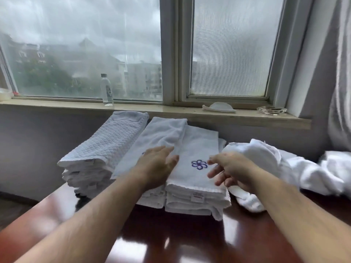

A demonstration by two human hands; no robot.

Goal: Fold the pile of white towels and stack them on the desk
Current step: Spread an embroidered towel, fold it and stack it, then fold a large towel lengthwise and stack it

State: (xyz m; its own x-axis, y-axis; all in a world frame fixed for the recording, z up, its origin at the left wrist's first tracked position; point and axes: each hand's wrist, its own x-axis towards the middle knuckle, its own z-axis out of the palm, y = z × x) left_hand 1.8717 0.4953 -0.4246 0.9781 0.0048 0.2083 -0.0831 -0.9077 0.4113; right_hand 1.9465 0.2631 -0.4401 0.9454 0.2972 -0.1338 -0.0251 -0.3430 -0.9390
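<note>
A stack of folded white towels [197, 198] sits mid-desk; its top towel [197, 147] bears a blue flower emblem. My left hand [155, 168] lies flat on the left edge of that top towel, fingers spread. My right hand [229, 168] hovers just right of the emblem, fingers apart, holding nothing. A second folded stack of quilted white towels [106, 147] stands to the left, and a flatter folded towel [159, 133] lies between the two. An unfolded heap of white towels [266, 164] sprawls on the right.
The glossy red-brown desk [171, 240] runs toward me. Behind it is a windowsill [152, 109] with a water bottle [106, 90], a white dish [218, 107] and a glass ashtray [271, 110]. A curtain [340, 73] hangs at right.
</note>
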